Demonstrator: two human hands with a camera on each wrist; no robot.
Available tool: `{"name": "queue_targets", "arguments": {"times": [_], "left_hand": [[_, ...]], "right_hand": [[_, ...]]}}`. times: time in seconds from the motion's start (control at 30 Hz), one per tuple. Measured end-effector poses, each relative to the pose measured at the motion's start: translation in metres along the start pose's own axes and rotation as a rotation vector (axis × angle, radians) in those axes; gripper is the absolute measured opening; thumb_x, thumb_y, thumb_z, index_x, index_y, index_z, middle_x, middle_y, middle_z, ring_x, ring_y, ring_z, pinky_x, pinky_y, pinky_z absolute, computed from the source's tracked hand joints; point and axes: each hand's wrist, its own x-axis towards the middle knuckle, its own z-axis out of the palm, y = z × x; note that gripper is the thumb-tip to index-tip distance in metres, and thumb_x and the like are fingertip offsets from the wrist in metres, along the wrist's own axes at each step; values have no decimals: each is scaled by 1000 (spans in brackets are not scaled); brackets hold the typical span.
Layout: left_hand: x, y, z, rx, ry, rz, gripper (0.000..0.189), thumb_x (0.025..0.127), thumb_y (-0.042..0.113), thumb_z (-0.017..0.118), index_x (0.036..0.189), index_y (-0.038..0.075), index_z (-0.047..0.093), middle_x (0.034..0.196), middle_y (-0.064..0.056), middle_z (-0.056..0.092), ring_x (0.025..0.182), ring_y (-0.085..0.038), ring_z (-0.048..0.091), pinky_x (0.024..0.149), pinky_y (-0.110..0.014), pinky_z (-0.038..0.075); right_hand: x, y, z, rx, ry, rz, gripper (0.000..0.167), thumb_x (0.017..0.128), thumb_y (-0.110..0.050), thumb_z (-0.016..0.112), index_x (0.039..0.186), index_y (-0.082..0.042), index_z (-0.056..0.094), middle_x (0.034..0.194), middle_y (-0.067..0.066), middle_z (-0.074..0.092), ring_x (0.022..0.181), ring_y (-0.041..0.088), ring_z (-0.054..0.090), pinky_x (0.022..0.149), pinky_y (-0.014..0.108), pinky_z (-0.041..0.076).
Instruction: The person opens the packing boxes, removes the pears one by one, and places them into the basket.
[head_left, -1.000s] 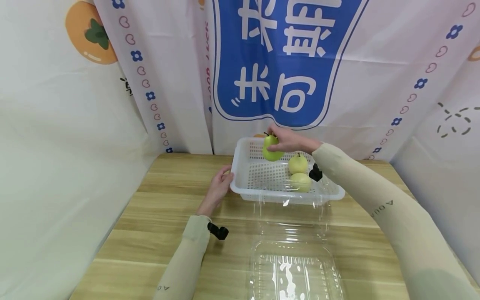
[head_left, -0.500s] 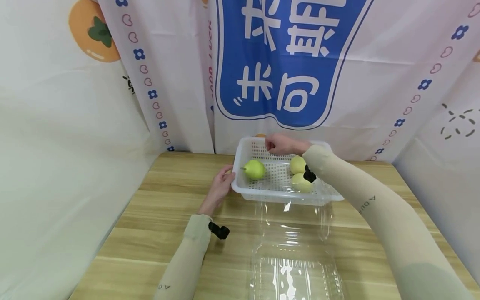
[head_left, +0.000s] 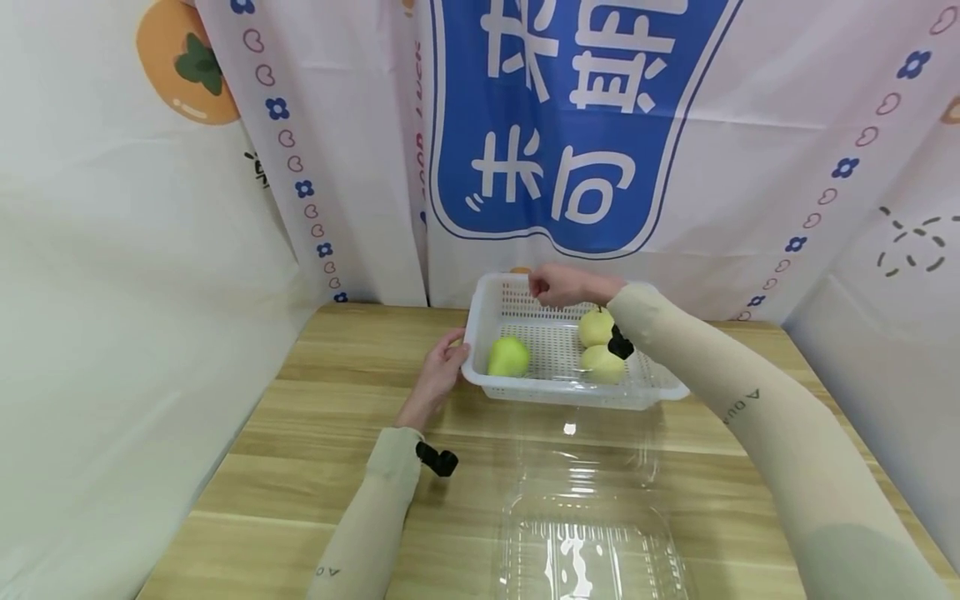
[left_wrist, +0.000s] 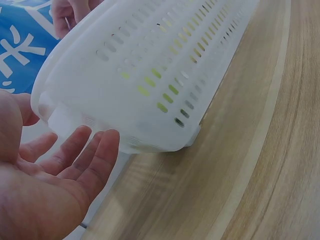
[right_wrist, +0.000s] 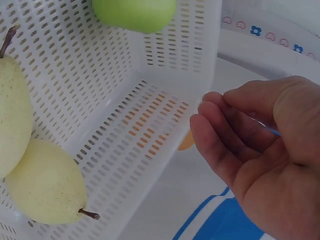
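A white plastic basket (head_left: 525,387) with slotted walls stands at the back of the table. My left hand (head_left: 437,375) grips its left end, thumb by the rim and fingers under it in the left wrist view. Inside, a green pear (head_left: 508,357) lies at the left. Two pale yellow pears, a rear one (head_left: 596,327) and a front one (head_left: 602,364), lie at the right, partly hidden by my right sleeve. Over the basket's back rim, my right hand (head_left: 562,285) holds nothing. Its fingers (right_wrist: 215,140) are loosely curled, fingertips close to the rim in the right wrist view.
An open clear plastic clamshell box (head_left: 592,550) lies in front of the basket on the wooden table (head_left: 300,467). Its raised lid overlaps the basket's front edge in the head view. A printed cloth (head_left: 360,167) hangs right behind the basket.
The right hand has let go of the green pear, which now lies at the basket's left and has rolled slightly toward the front. The left hand has stayed at the basket's end.
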Motion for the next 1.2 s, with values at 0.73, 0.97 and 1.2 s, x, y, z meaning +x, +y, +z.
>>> {"name": "queue_targets", "arguments": {"times": [0.73, 0.97, 1.2], "left_hand": [[0, 3, -17, -6, -8, -67, 42, 103, 27, 50, 143, 14, 47, 136, -21, 58, 119, -39, 60, 95, -47, 52], [4, 28, -35, 101, -13, -66, 41, 104, 25, 47, 139, 5, 49, 131, -18, 59, 102, -21, 65, 97, -47, 53], [8, 75, -54, 185, -32, 20, 39, 105, 25, 44, 135, 0, 50, 134, -23, 56, 117, -33, 62, 87, -35, 58]], "right_hand": [[-68, -11, -7, 80, 198, -60, 4, 93, -11, 59, 91, -11, 63, 77, 3, 60, 69, 16, 54, 63, 27, 45], [-94, 1, -4, 123, 254, -50, 5, 94, -7, 58, 92, -8, 62, 80, 6, 60, 72, 18, 54, 64, 26, 46], [-113, 11, -8, 112, 302, -13, 6, 95, -8, 58, 95, -6, 63, 83, 11, 65, 72, 17, 54, 62, 23, 47]]}}
